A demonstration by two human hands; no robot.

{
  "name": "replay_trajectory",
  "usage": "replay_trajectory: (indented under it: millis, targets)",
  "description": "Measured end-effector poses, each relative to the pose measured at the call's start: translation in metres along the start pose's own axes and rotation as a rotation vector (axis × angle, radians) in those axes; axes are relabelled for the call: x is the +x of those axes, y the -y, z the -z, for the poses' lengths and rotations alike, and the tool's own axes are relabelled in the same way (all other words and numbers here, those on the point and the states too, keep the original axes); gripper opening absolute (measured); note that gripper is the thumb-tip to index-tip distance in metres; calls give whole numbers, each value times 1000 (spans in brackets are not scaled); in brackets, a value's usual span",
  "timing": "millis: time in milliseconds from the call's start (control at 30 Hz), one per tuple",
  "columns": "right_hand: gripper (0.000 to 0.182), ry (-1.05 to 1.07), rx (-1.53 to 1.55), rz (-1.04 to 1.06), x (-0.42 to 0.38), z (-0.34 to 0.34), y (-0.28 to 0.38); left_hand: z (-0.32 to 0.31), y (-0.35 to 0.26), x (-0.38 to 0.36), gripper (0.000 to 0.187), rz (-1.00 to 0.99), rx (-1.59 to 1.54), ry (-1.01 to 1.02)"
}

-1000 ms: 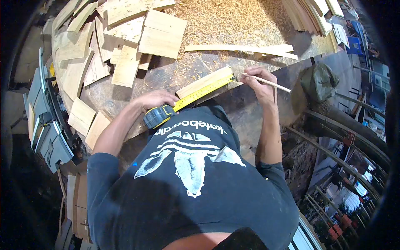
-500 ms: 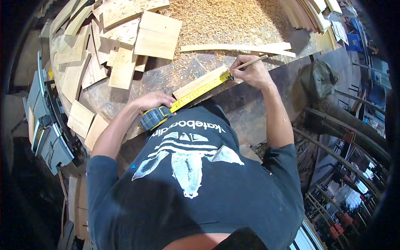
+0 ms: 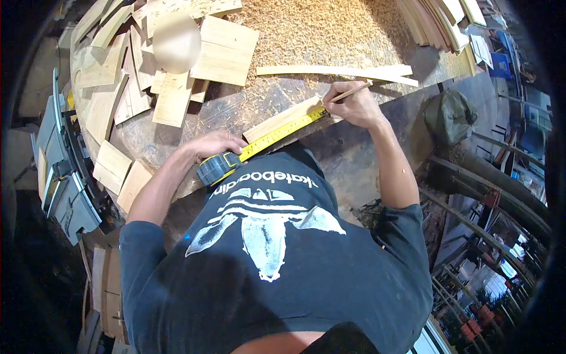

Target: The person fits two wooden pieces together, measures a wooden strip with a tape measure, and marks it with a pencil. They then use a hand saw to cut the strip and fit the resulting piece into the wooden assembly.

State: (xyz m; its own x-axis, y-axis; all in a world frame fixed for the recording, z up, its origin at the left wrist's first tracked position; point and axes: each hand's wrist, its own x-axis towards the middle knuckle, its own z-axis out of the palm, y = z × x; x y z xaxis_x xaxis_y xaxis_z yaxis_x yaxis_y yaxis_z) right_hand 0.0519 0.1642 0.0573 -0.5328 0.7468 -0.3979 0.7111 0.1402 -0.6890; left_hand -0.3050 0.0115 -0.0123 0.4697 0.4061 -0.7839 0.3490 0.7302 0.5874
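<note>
A short wooden strip [image 3: 286, 118] lies at the near edge of the workbench, and the extended yellow blade of a tape measure [image 3: 217, 169] runs along its near side. My left hand [image 3: 213, 143] is closed at the strip's left end, its fingertips on the blade just beyond the dark tape case; the grip is partly hidden. In my right hand [image 3: 356, 106] a pencil [image 3: 355, 91] is pinched, its back end pointing up and right. This hand rests at the strip's far right end, by the blade. The pencil's tip is hidden by the fingers.
Flat wooden boards [image 3: 227, 50] lie piled at the back left of the workbench [image 3: 209, 112]. Wood shavings [image 3: 318, 35] cover its back middle. Thin wooden strips [image 3: 312, 69] lie beyond my right hand. Stacked slats [image 3: 433, 26] stand back right, and a green bag [image 3: 451, 115] sits off the bench's right edge.
My right hand has shifted very slightly left and down, with the pencil at a slightly different tilt. The left hand, tape measure and strip have hardly moved.
</note>
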Motion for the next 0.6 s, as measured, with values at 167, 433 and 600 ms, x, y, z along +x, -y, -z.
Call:
replay_trajectory:
  millis: [167, 433, 600]
  targets:
    - [17, 11, 32, -4, 2, 1, -4, 1, -2, 0, 41, 2, -32, 43]
    - [17, 24, 19, -9, 7, 1, -9, 2, -3, 0, 42, -12, 53, 34]
    - [16, 53, 16, -8, 7, 0, -10, 2, -6, -2, 42, 14, 13, 51]
